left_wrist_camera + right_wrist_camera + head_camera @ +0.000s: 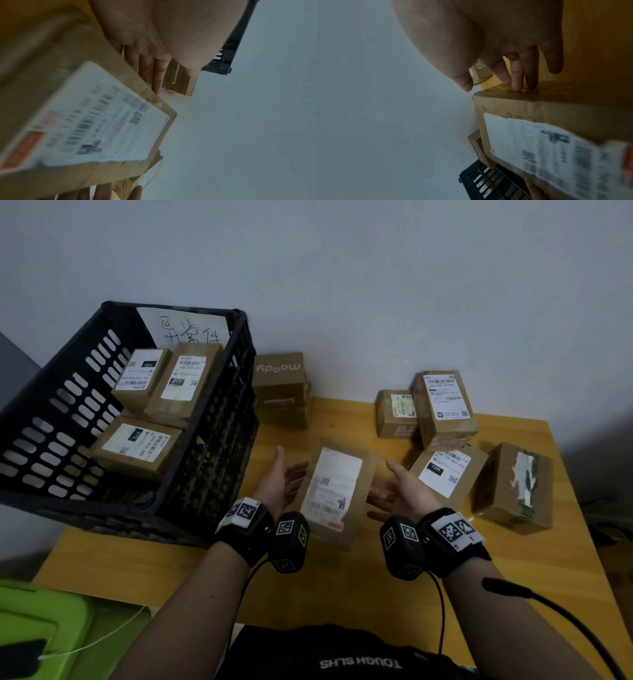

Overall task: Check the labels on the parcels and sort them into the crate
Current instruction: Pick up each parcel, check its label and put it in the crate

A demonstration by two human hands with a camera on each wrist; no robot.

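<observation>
A flat brown parcel [334, 494] with a white label facing up is held tilted above the yellow table [342, 583], blurred in every view. My left hand [289, 472] lies against its left side and my right hand [387, 489] against its right side, both palms facing inward. In the left wrist view the straight fingers [157, 75] run along the parcel [102, 128]. In the right wrist view the fingertips [516, 79] touch the parcel's [547, 142] edge. The black slotted crate [51, 422] at the left holds three labelled parcels [137, 443].
A "moody" box [279, 378] sits on another box right of the crate, against the wall. Several labelled parcels [443, 405] lie at the table's back right, and a taped one [513, 487] by the right edge. A green object [34, 611] lies lower left.
</observation>
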